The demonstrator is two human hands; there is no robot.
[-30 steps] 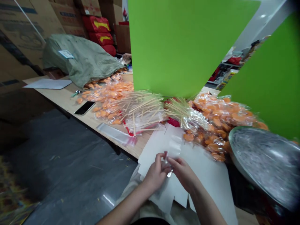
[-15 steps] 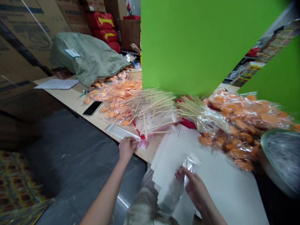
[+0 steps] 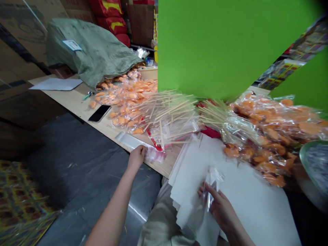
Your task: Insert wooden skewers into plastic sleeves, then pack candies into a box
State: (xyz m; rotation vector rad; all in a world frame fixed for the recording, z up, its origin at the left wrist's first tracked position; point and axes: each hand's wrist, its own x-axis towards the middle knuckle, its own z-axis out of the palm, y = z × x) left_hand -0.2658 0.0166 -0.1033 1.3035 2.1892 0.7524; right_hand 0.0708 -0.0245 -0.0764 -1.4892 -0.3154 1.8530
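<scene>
- The left hand (image 3: 137,158) is at the front edge of the pale wooden worktop (image 3: 74,107), its fingers drawn together over the flat, clear plastic sleeves with pink ends (image 3: 125,139). I cannot tell whether it pinches one of them.
- Those sleeves lie flat along the worktop's edge, directly under and beyond the left hand's fingertips; one silvery clear stretch runs off to the left of the fingers, the pink ends to the right.
- The right hand (image 3: 219,205) is clamped on a crumpled, clear, glossy plastic bag (image 3: 214,176), thumb against fingers. The bag's top juts past the fingertips, and more see-through film trails below them.
- Both the right hand and its bag are above the overlapping white flat sheets (image 3: 248,194), well apart from the left hand.
- Just beyond the sleeves lie thin, pale wooden sticks (image 3: 174,106) on clear film, with orange rounded pieces in clear wrapping (image 3: 125,104) to their left.
- A black-screened flat phone (image 3: 99,113) lies near the worktop's edge, left of the sleeves.
</scene>
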